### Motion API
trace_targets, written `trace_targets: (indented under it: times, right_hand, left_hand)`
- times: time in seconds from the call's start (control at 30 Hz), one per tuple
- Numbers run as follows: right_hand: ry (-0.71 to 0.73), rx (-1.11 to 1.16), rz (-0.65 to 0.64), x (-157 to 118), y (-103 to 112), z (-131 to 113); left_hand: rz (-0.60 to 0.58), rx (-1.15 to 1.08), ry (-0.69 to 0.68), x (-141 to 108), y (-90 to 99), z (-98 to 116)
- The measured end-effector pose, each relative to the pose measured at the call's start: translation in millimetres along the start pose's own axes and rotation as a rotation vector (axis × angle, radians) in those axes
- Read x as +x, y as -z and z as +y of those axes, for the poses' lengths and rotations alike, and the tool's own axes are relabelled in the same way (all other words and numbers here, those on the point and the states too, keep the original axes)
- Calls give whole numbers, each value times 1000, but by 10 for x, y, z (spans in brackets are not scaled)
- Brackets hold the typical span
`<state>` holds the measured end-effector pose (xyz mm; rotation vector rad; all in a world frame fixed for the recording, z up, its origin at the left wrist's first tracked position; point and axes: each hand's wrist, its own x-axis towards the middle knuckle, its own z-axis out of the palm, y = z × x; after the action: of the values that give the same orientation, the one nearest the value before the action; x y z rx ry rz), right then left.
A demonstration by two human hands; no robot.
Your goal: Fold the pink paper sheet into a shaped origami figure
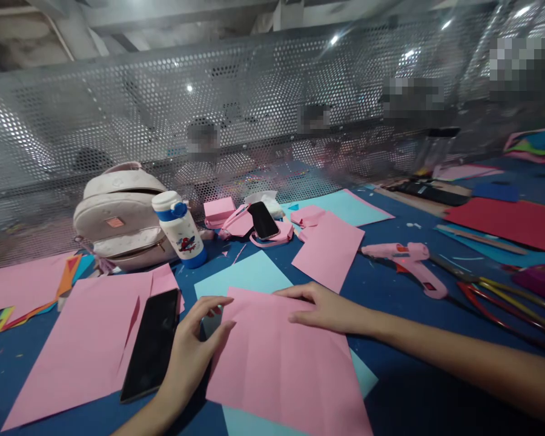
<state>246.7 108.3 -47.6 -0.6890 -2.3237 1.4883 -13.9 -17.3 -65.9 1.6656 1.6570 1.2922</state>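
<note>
1. Lying across the near middle of the blue table (36,357), the creased pink sheet (286,369) sits between the two hands; a light blue sheet (249,272) lies under it, showing past its far edge, its near edge and at the right.
2. Left hand (188,348): at the sheet's upper left corner; fingers curved and parted from the thumb, with a fair gap between them; fingertips at the paper's edge, though whether they press on it I cannot tell; nothing is pinched.
3. Right hand (327,310): laid over the sheet's far right part; thumb spread from the fingers, which reach to the far edge; no closed grip on the paper shows.
4. Left side: a large black phone (152,345) lies just beside the left hand, partly over a pink sheet pile (86,339); beyond stand a pale backpack (122,212) and a white and blue bottle (181,233), upright.
5. Far middle: a smaller phone (264,220) leans on pink paper pieces (238,223); nearer lies a loose pink sheet (331,251).
6. Right side: a pink glue gun (415,266) rests beyond the right forearm; scissors (504,297) with red and yellow handles lie near it; a red sheet (513,221) is farther off.
</note>
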Motion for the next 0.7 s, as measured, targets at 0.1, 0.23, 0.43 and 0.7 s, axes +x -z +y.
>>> trace_targets:
  times: [0.1, 0.23, 0.43, 0.7]
  right_hand:
    - [-12, -16, 15, -16, -43, -42]
    - [18, 71, 20, -14, -95, -27]
    - [-45, 404, 272, -12, -193, 53]
    - [-202, 944, 262, -91, -442, -135]
  left_hand:
    - [3, 11, 31, 23, 10, 20]
    - [59, 49, 6, 76, 38, 33]
    - [235, 136, -130, 124, 73, -25]
    - [108, 87, -120, 4, -94, -20]
